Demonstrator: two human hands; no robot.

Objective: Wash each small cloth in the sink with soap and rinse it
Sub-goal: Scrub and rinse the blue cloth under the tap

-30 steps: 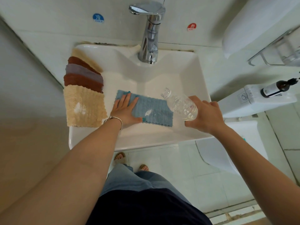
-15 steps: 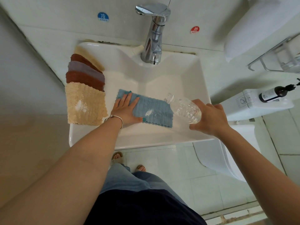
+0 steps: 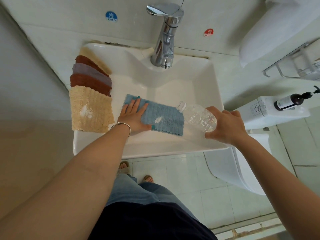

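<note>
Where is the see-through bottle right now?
The clear plastic bottle is on the right side of the head view, tipped over the sink. The right hand grips it, its open mouth right beside the blue cloth.

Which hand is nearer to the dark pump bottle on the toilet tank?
Right. The right hand grips the clear bottle at the sink's right side, nearer the pump bottle; the left hand presses the blue cloth, farther away.
</note>
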